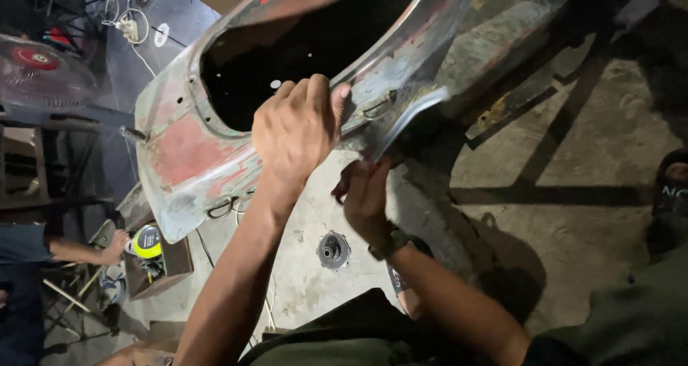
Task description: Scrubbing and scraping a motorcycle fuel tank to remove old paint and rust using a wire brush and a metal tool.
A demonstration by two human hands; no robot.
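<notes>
A worn, curved metal body panel (193,158) with faded red and grey-blue paint is held up above the concrete floor. It has a large dark opening in its middle. My left hand (297,126) is clamped over the lower rim of that opening, fingers curled into the hole. My right hand (365,194), with a watch on the wrist, is just below the panel's bent lower flange (405,119). Its fingers curl up against the flange's underside, where their tips are partly hidden.
A round toothed metal part (333,250) lies on the floor under my arms. At lower left another person's hand (115,248) reaches to a box (175,262) holding a yellow round can (147,241). A fan (36,65) and cables (129,26) are at the upper left, a shoe (670,187) at the right.
</notes>
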